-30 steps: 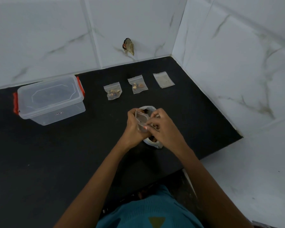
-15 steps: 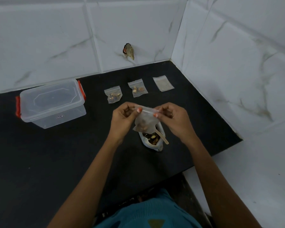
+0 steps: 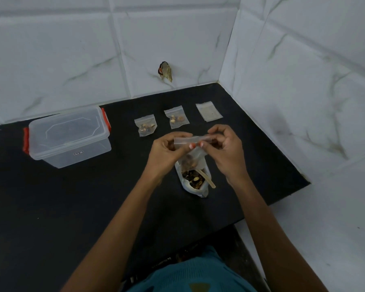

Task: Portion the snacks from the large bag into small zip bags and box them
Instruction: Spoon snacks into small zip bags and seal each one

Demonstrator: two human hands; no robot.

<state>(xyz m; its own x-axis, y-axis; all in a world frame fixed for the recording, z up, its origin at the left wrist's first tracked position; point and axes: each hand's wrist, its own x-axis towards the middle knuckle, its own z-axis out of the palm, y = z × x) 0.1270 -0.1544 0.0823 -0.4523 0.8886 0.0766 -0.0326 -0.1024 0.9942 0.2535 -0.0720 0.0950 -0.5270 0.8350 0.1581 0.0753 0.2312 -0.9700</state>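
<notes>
Two filled zip bags lie far on worktop, third bag pinched along its seal by left hand and right hand fingers, one empty bag unfilled, box lidded, nothing boxed

Only 1 view exists: a wide-angle camera worn on the person's head, looking forward and steeply down over a black matte countertop set into a corner of white marble-patterned wall tiles. It sits close, the forearms entering from the bottom edge. Straight tile joints bow near the frame edges.
</notes>
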